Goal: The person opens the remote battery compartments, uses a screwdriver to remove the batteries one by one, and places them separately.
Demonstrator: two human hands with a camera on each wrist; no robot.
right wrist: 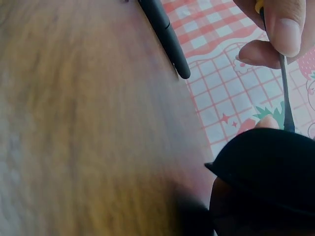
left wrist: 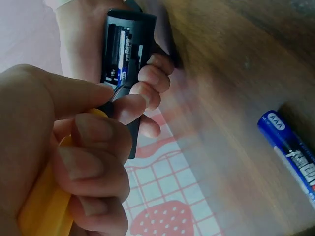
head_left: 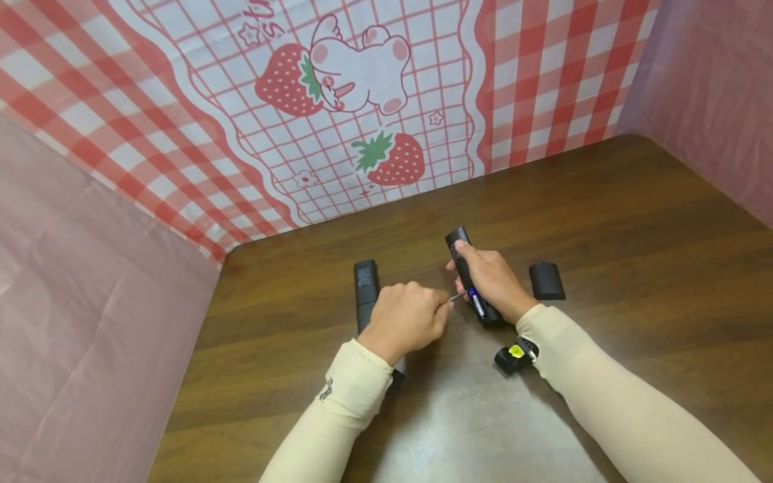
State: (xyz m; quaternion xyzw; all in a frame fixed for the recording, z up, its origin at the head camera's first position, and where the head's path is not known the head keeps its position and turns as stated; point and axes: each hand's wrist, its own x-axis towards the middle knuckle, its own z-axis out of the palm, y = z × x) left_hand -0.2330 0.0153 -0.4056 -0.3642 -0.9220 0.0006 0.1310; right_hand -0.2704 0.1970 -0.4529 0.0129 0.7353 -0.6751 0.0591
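Observation:
My right hand [head_left: 495,278] grips a black remote control [head_left: 457,239], its back turned up and its battery compartment uncovered. A blue and silver AAA battery [left wrist: 124,56] shows inside the compartment. In my left hand [head_left: 407,318] is a screwdriver with a yellow handle [left wrist: 47,201], pinched near the shaft by thumb and forefinger. The thin metal shaft [right wrist: 285,88] reaches to the remote, its tip at the battery's end in the left wrist view. Whether the tip touches the battery cannot be told.
Another black remote [head_left: 366,282] lies on the wooden table [head_left: 272,335], partly behind my left hand. A black battery cover [head_left: 546,280] lies right of my right hand. A loose AAA battery [left wrist: 290,152] rests on the table. A patterned cloth [head_left: 386,80] hangs behind.

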